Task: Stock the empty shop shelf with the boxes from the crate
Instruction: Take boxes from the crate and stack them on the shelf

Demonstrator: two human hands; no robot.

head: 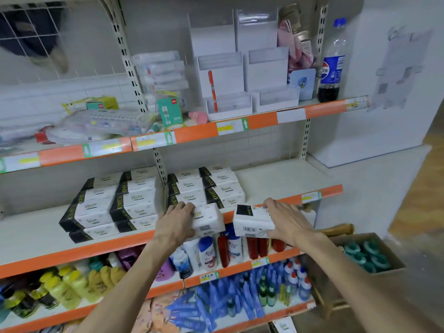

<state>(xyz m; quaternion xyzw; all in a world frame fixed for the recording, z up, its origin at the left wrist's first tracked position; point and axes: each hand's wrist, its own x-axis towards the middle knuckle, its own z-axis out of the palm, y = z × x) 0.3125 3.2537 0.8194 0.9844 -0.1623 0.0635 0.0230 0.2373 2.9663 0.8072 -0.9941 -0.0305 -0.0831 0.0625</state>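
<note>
**A:** Where are the two packs at this moment?

**B:** One is in each hand, at the near edge of the middle shelf (283, 179), just in front of its orange strip (332, 189). The left hand (176, 221) grips the left pack (209, 221) from its left end, fingers curled over the top. The right hand (287, 219) holds the right pack (252, 223) with fingers spread across the top and the thumb at the near lower edge. The packs are near each other but not touching.

**A:** Where would you put them?

**B:** On the bare stretch at the right of that shelf, just beside the stacked packs (223, 188). That is my reading of the task, since the rest of the shelf is taken.

**A:** How do I do it well?

**B:** Lift both clear of the strip before pushing them far, or a corner will catch. Set one down first and let the other wait. Turn each so its black band lies like those in the stack, then slide it left until it touches its neighbour.

**A:** Anything to watch?

**B:** They look soft (wrapped tissue, I would guess), so hold them lightly. A slip at the near edge would drop a pack onto the bottles (206, 253) on the shelf below.
</note>
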